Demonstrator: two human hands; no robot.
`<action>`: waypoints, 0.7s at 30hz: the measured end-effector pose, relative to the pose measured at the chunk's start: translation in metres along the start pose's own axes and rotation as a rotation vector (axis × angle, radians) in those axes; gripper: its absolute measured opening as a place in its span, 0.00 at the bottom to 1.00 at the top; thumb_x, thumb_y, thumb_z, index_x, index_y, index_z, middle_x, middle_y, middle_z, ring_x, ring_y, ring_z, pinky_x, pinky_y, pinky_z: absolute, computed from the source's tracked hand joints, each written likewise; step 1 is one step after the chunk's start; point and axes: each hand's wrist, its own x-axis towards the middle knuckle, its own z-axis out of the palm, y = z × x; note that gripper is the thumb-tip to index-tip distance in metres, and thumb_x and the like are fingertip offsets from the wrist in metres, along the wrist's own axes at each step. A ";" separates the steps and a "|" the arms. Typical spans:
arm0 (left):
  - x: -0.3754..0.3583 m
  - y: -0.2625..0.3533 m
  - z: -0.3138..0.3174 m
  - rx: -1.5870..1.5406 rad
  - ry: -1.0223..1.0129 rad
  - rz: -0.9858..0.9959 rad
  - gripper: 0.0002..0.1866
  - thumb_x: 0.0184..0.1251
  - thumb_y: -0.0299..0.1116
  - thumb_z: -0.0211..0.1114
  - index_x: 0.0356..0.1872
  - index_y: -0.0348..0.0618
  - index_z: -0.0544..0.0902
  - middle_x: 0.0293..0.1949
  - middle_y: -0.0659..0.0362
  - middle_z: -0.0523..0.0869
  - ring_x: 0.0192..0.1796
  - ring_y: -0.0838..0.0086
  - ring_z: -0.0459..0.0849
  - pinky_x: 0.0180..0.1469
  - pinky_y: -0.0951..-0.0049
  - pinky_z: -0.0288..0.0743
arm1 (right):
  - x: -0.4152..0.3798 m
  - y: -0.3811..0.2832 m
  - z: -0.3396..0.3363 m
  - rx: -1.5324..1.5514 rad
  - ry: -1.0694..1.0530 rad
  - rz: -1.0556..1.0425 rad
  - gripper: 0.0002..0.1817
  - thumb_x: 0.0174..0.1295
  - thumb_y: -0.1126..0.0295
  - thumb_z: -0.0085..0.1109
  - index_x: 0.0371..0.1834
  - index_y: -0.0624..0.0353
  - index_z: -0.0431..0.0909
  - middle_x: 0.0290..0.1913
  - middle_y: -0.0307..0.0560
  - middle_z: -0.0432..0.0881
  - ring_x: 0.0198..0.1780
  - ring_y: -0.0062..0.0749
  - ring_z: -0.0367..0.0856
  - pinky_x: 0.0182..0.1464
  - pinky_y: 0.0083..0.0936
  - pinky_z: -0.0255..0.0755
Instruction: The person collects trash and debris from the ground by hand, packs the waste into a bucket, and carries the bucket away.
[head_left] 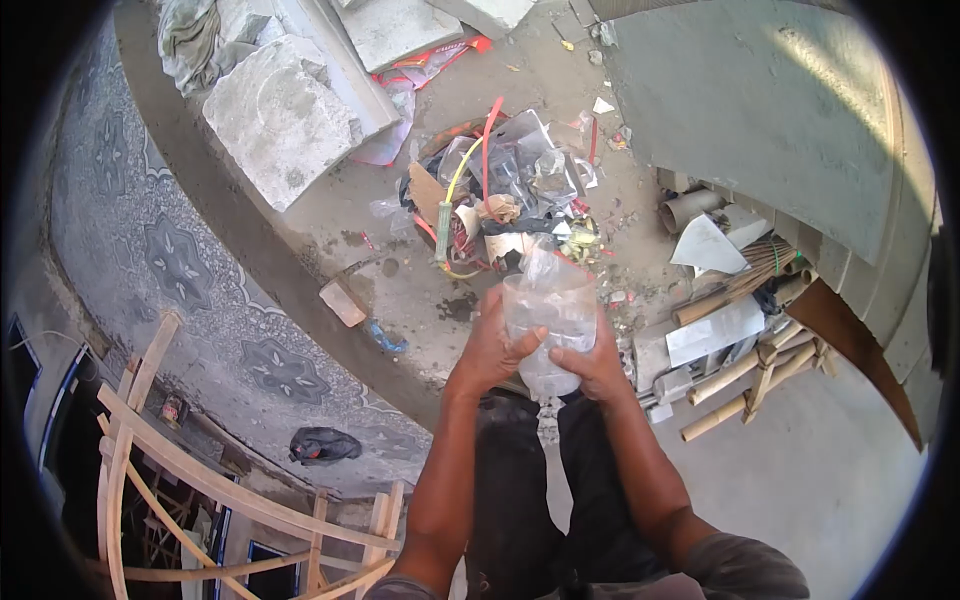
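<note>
A translucent plastic bottle (552,325), apparently with its end cut off, is held in front of my body between both hands. My left hand (492,345) wraps around its left side, the thumb pressed on the wall. From the right, my right hand (597,362) grips it, thumb also on the near face. Crumpled clear plastic (545,265) shows at the bottle's far end. Just beyond it lies a heap of rubbish (515,185) with plastic bags, cardboard scraps, a yellow strap and a red strap.
Broken concrete slabs (285,120) lie at the upper left. A brick piece (343,303) sits left of the heap. Bamboo poles (750,375), tile pieces (712,245) and a grey board (750,120) are at the right. A wooden frame (220,480) stands lower left.
</note>
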 end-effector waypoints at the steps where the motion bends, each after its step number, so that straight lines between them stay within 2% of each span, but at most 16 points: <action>1: 0.005 0.008 -0.002 0.190 0.186 0.055 0.42 0.59 0.43 0.78 0.69 0.34 0.67 0.63 0.47 0.74 0.66 0.55 0.74 0.69 0.55 0.65 | 0.009 -0.008 0.001 -0.107 0.049 -0.056 0.57 0.49 0.64 0.81 0.81 0.63 0.53 0.70 0.52 0.71 0.71 0.39 0.72 0.71 0.37 0.68; 3: 0.013 0.046 -0.017 0.609 0.592 0.147 0.44 0.57 0.46 0.80 0.68 0.34 0.68 0.63 0.41 0.73 0.67 0.47 0.71 0.71 0.50 0.61 | 0.039 -0.022 0.008 -0.360 0.158 -0.226 0.55 0.51 0.67 0.79 0.80 0.63 0.54 0.69 0.55 0.72 0.69 0.42 0.73 0.69 0.39 0.70; 5: 0.029 0.065 -0.033 0.576 0.902 0.190 0.46 0.58 0.48 0.79 0.71 0.34 0.65 0.66 0.39 0.71 0.69 0.45 0.69 0.70 0.46 0.62 | 0.074 -0.032 0.023 -0.678 0.201 -0.430 0.54 0.51 0.69 0.78 0.81 0.61 0.55 0.70 0.60 0.72 0.69 0.48 0.74 0.69 0.41 0.69; 6: 0.039 0.064 -0.041 0.626 0.932 0.176 0.47 0.63 0.48 0.76 0.74 0.34 0.59 0.68 0.37 0.68 0.71 0.43 0.67 0.71 0.47 0.62 | 0.090 -0.035 0.031 -0.857 0.187 -0.535 0.54 0.52 0.69 0.77 0.81 0.60 0.54 0.70 0.62 0.71 0.70 0.52 0.74 0.70 0.43 0.68; 7: 0.050 0.052 -0.043 0.620 0.937 0.123 0.43 0.67 0.47 0.72 0.73 0.34 0.61 0.64 0.35 0.74 0.67 0.40 0.73 0.67 0.47 0.68 | 0.106 -0.027 0.038 -1.098 0.198 -0.501 0.52 0.54 0.66 0.74 0.81 0.58 0.54 0.73 0.64 0.67 0.72 0.55 0.69 0.70 0.48 0.64; 8: 0.053 0.048 -0.043 0.360 0.811 -0.033 0.39 0.70 0.45 0.69 0.73 0.34 0.62 0.61 0.34 0.77 0.65 0.39 0.76 0.65 0.48 0.70 | 0.121 -0.017 0.042 -1.350 0.218 -0.469 0.50 0.57 0.63 0.72 0.82 0.56 0.54 0.76 0.66 0.63 0.75 0.58 0.65 0.71 0.54 0.61; 9: 0.059 0.045 -0.042 0.084 0.668 -0.169 0.36 0.73 0.43 0.67 0.73 0.34 0.63 0.58 0.33 0.81 0.62 0.37 0.80 0.63 0.48 0.73 | 0.136 0.005 0.041 -1.497 0.240 -0.543 0.49 0.59 0.60 0.69 0.82 0.55 0.53 0.77 0.66 0.61 0.76 0.58 0.63 0.71 0.57 0.59; 11: 0.068 0.031 -0.030 0.212 0.497 -0.196 0.31 0.77 0.38 0.61 0.73 0.34 0.63 0.54 0.32 0.83 0.58 0.36 0.83 0.59 0.48 0.76 | 0.171 0.052 0.031 -1.805 0.327 -0.690 0.47 0.63 0.55 0.64 0.84 0.53 0.51 0.79 0.66 0.57 0.79 0.59 0.57 0.70 0.63 0.55; 13: 0.068 0.039 -0.008 0.146 0.509 -0.046 0.30 0.77 0.37 0.59 0.72 0.31 0.64 0.59 0.29 0.80 0.61 0.36 0.80 0.60 0.48 0.75 | 0.192 0.065 0.013 -1.750 0.228 -0.900 0.47 0.65 0.52 0.60 0.84 0.53 0.50 0.79 0.66 0.56 0.78 0.62 0.57 0.68 0.68 0.54; 14: 0.075 0.036 0.003 0.131 0.608 0.048 0.28 0.77 0.38 0.59 0.71 0.32 0.65 0.58 0.31 0.81 0.58 0.36 0.82 0.57 0.46 0.76 | 0.194 0.072 0.011 -1.725 0.171 -0.997 0.47 0.65 0.51 0.59 0.85 0.52 0.49 0.80 0.66 0.55 0.78 0.63 0.56 0.67 0.71 0.54; 15: 0.082 0.034 0.016 0.113 0.704 0.143 0.27 0.77 0.39 0.59 0.69 0.34 0.67 0.57 0.32 0.82 0.55 0.37 0.83 0.55 0.45 0.77 | 0.186 0.063 0.015 -1.864 0.118 -0.975 0.44 0.68 0.55 0.57 0.85 0.54 0.50 0.77 0.68 0.59 0.75 0.62 0.60 0.71 0.62 0.56; 17: 0.087 0.036 0.022 0.100 0.727 0.107 0.27 0.77 0.40 0.58 0.68 0.32 0.68 0.57 0.32 0.82 0.55 0.36 0.83 0.55 0.44 0.77 | 0.177 0.045 0.006 -1.594 -0.118 -0.740 0.42 0.69 0.56 0.56 0.84 0.56 0.52 0.77 0.68 0.60 0.75 0.62 0.61 0.71 0.56 0.58; 19: 0.091 0.051 0.012 0.090 0.586 -0.164 0.29 0.77 0.38 0.56 0.70 0.26 0.66 0.59 0.28 0.79 0.60 0.34 0.80 0.59 0.46 0.75 | 0.181 0.036 -0.009 -1.313 -0.342 -0.502 0.39 0.70 0.58 0.54 0.83 0.58 0.54 0.77 0.68 0.60 0.74 0.61 0.63 0.72 0.51 0.59; 21: 0.100 0.043 0.004 0.147 0.541 -0.171 0.30 0.77 0.39 0.56 0.71 0.27 0.64 0.57 0.28 0.81 0.58 0.34 0.81 0.59 0.44 0.75 | 0.205 0.029 -0.012 -1.353 -0.375 -0.308 0.38 0.70 0.59 0.55 0.82 0.57 0.56 0.77 0.67 0.61 0.73 0.60 0.64 0.71 0.46 0.61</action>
